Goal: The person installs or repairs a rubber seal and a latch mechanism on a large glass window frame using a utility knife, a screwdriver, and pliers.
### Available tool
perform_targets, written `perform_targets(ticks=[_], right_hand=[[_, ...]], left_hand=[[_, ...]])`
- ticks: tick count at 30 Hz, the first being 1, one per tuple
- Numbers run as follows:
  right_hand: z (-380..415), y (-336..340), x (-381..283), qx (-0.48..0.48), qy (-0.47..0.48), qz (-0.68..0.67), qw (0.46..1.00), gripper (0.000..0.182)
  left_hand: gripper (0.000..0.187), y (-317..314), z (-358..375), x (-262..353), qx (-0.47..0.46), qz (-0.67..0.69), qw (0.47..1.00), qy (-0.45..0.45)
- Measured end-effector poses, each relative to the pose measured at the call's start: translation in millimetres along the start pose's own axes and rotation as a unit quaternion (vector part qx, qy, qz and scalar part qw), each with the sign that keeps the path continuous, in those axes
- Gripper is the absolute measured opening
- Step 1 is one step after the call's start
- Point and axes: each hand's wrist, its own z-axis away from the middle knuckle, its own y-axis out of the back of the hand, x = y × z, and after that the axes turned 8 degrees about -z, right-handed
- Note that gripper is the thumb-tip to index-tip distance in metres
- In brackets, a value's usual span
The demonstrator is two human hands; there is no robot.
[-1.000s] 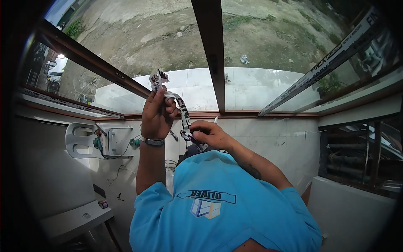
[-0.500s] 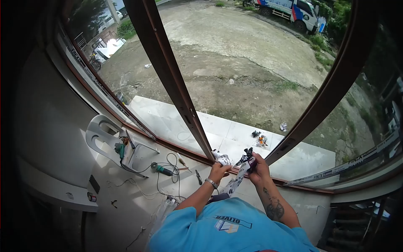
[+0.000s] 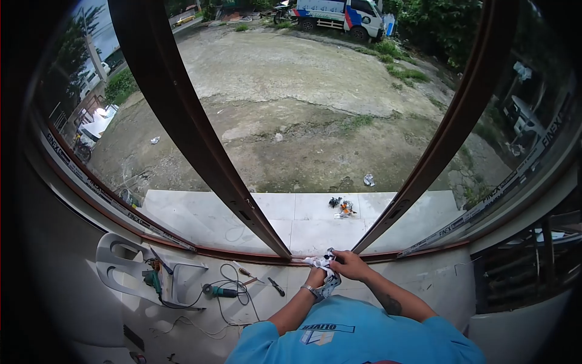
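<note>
Close in front of my body, both hands meet at a crumpled strip of white protective film with dark printing (image 3: 331,280). My left hand (image 3: 317,278), a band on its wrist, is closed around the bunched film. From the right, my right hand (image 3: 350,266) pinches the top of the same bunch, fingers partly hidden behind it. A loose end of the film hangs down towards the blue shirt (image 3: 357,327). The hands are just inside the door threshold, between two brown door frames (image 3: 209,136).
On the floor at left lie an angle grinder (image 3: 219,291) with its cord, a screwdriver (image 3: 247,272) and a dark-handled tool (image 3: 276,286). A white plastic chair (image 3: 115,252) holds a green power tool (image 3: 151,279). Small parts (image 3: 345,209) lie on the outside tiles.
The stretched strip has been bunched together between my hands. My right hand has moved left and down towards my left hand. The view has tilted up and shifted right.
</note>
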Motion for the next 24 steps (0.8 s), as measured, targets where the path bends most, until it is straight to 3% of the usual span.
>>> perform_targets(ticks=[2,4,5,7,8,10,11,12,13,14,15,16,17,18,20,21,22,23,24], right_hand=[[-1.1,7.1,3.1,-0.016,-0.112,-0.219,0.969,0.062],[5.0,15.8,6.2,0.023,-0.102,-0.157,0.982,0.064],[9.2,18.6,7.5,0.094,-0.094,-0.146,0.98,0.063],[19.3,23.1,5.2,0.204,-0.11,-0.108,0.967,0.064],[23.6,21.3,7.3,0.207,-0.113,-0.109,0.966,0.064],[32.3,18.0,15.1,0.249,-0.105,-0.127,0.954,0.066],[38.6,17.6,19.0,0.245,-0.091,-0.13,0.957,0.06],[43.4,17.9,24.9,0.254,-0.089,-0.131,0.954,0.06],[48.4,17.9,32.6,0.203,-0.147,-0.227,0.941,0.05],[55.4,19.5,36.9,0.156,-0.2,-0.322,0.912,0.041],[63.6,21.0,41.2,0.126,-0.223,-0.455,0.853,0.034],[71.2,26.0,41.9,0.102,-0.226,-0.58,0.776,0.028],[77.2,25.2,47.7,0.062,-0.213,-0.638,0.738,0.016],[80.6,21.1,68.1,-0.015,-0.177,-0.688,0.703,0.012],[91.2,20.6,71.0,-0.021,-0.191,-0.754,0.629,0.017],[100.5,30.5,62.2,0.014,-0.187,-0.747,0.638,0.021],[106.8,34.3,77.1,0.005,-0.095,-0.656,0.749,0.025],[106.8,32.6,90.8,0.05,-0.158,-0.565,0.808,0.03],[99.1,28.3,121.4,0.1,-0.155,-0.325,0.927,0.037]], left_hand=[[0.039,0.9,4.2,-7.0,-0.035,0.017,0.999,0.018],[0.043,7.2,18.5,-11.0,-0.109,0.176,0.973,0.1],[0.046,4.5,42.6,17.6,-0.16,0.225,0.954,0.121],[0.047,-7.3,62.6,24.5,-0.159,0.192,0.962,0.114],[0.048,-13.2,66.6,23.8,-0.154,0.162,0.969,0.102],[0.047,-19.0,54.4,-2.3,-0.136,0.109,0.981,0.082],[0.043,-23.6,50.0,-6.7,-0.053,-0.026,0.998,-0.039],[0.04,-28.2,43.7,-8.2,0.03,-0.16,0.973,-0.162],[0.029,-34.1,45.7,4.7,0.104,-0.205,0.963,-0.14],[0.02,-40.6,45.9,9.0,0.181,-0.196,0.944,-0.196],[0.025,-30.7,24.4,-16.5,0.173,-0.178,0.946,-0.21],[0.021,-36.9,28.7,-10.0,0.136,-0.093,0.983,-0.086],[0.017,-42.5,21.9,-16.4,0.087,-0.024,0.99,-0.105],[0.028,-55.5,17.2,-18.0,0.004,0.075,0.986,-0.151],[0.029,-97.4,43.4,18.3,-0.082,0.22,0.971,-0.04],[0.03,-103.4,47.9,21.5,-0.118,0.221,0.968,-0.007],[0.031,-111.5,51.5,28.7,-0.148,0.21,0.966,0.02],[0.032,-119.2,55.0,39.2,-0.177,0.205,0.961,0.048],[0.034,-125.2,59.0,46.6,-0.199,0.191,0.959,0.066]])
